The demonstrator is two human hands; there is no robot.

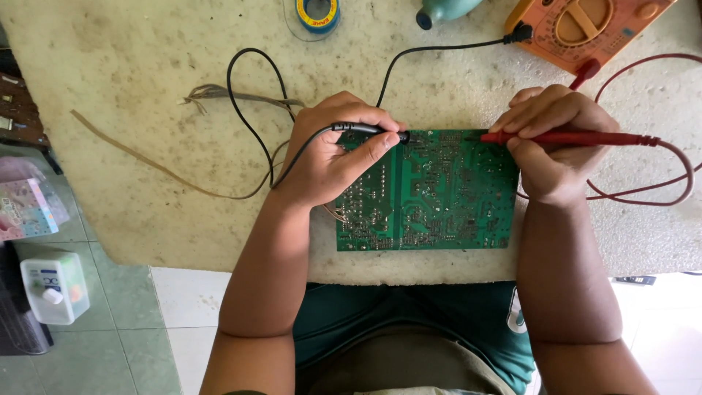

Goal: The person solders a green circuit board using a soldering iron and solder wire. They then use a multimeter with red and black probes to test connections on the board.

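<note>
Head view: circuit board (pixel 428 192) (green) lies between probe-gripping left hand (pixel 333 150) and right hand (pixel 552 143).

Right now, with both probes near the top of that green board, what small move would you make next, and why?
Probably steady both tips on the solder points, then glance up at the orange meter. The left hand holds the black probe at the circuit board's upper edge, and the right hand holds the red probe near the top right. Whether either tip truly touches a joint is too small to tell.
</note>
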